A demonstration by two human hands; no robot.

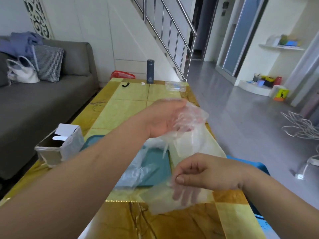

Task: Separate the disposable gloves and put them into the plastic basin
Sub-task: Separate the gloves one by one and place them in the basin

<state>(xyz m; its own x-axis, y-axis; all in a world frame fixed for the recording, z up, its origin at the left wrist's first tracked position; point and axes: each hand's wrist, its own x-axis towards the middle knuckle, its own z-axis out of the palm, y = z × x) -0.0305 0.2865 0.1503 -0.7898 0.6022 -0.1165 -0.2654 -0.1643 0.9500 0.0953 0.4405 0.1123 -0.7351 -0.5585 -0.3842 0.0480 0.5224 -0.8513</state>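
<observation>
Clear film fills both our hands above the yellow tabletop [131, 94]. Our left hand [162, 118] reaches across from the near left corner and grips a crumpled wad [191, 116] of gloves. Its fingers curl into the film and are mostly hidden by it, and loose sheets hang from the wad toward the tabletop. Our right hand [207, 171] is closer to the near edge and pinches one glove [165, 199] between thumb and forefinger. Its other fingers show blurred through the film, stretched out behind it. We cannot tell whether this glove is free of the wad or joined to it. Under our arms the teal basin [155, 164] lies on the tabletop, partly covered by the left forearm. A spare glove [136, 171] lies in it, draped over its near rim. An open box [58, 149] stands at the left edge, just beside the basin. At the far edge a dark flask [150, 71] stands upright, with a black strap [125, 84] to its left and a clear tub [175, 86] near the far right corner.
</observation>
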